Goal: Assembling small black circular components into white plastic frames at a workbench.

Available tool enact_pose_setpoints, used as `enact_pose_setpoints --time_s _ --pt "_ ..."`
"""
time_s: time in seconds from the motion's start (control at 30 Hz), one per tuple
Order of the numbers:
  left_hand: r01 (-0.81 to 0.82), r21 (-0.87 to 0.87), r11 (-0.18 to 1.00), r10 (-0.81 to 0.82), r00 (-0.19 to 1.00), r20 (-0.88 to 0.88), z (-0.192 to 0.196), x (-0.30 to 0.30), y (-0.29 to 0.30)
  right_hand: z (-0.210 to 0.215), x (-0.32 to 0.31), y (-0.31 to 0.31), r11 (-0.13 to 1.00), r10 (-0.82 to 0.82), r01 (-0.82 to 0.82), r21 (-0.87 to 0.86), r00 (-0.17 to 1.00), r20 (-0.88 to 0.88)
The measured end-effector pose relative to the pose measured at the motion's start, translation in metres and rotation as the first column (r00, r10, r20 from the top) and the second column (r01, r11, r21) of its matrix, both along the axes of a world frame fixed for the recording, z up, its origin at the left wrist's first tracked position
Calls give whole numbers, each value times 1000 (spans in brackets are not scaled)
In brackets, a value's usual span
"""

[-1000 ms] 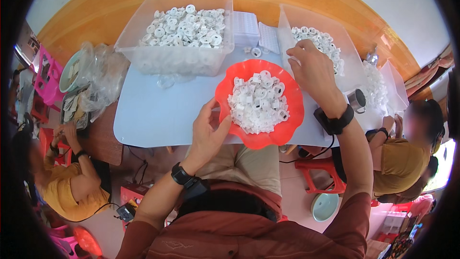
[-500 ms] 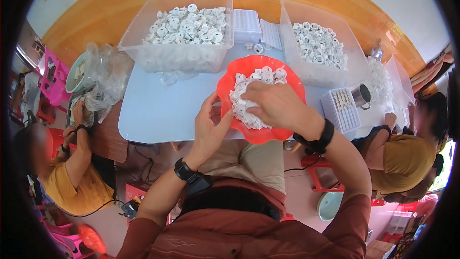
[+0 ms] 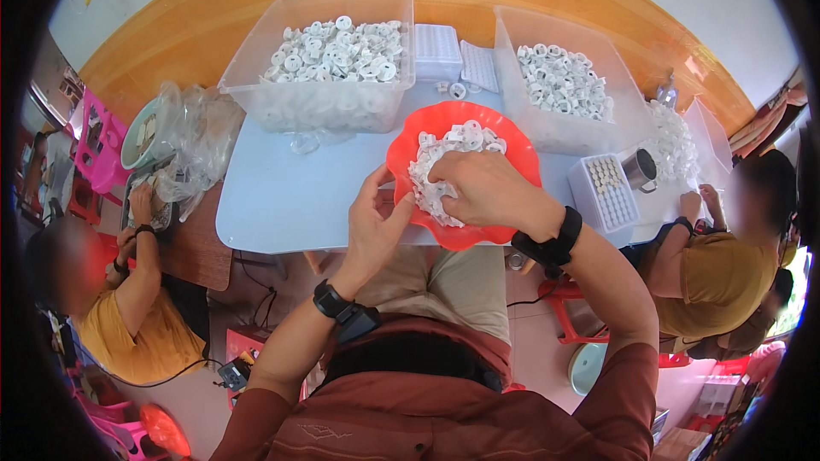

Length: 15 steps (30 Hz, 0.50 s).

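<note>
A red bowl [image 3: 521, 154] with a wavy rim sits at the table's near edge, holding a heap of small white plastic parts [image 3: 461, 134]. At its left side my left hand [image 3: 376, 215] grips the rim, with the thumb on the near side and the fingers going behind. My right hand [image 3: 491, 192] reaches into the bowl from the right. Its fingers and thumb are curled down among the white parts, and whatever is between the fingertips is hidden.
Two clear plastic bins [image 3: 316, 111] [image 3: 589, 130] of white parts stand at the back. A white rack [image 3: 611, 215] with round pieces and a metal mug [image 3: 639, 169] are at right. People in yellow work on the left [image 3: 141, 324] and right [image 3: 713, 282].
My right hand has shifted slightly to the left in the bowl, its fingers still down among the white parts. My left hand stays on the rim.
</note>
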<state>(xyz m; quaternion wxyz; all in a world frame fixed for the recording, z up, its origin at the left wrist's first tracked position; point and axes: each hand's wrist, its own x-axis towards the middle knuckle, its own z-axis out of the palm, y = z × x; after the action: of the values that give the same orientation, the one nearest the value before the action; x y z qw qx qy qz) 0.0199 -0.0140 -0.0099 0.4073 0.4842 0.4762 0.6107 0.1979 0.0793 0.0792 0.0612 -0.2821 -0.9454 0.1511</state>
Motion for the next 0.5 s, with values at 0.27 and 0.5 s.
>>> enact_pose_setpoints --time_s 0.27,0.5 --pt "-98 -45 994 98 995 -12 6 -2 -8 14 20 -11 995 -92 97 5 958 -272" --pt "-187 140 972 204 972 -116 28 1 -29 28 25 -41 985 -162 127 -114 906 -391"
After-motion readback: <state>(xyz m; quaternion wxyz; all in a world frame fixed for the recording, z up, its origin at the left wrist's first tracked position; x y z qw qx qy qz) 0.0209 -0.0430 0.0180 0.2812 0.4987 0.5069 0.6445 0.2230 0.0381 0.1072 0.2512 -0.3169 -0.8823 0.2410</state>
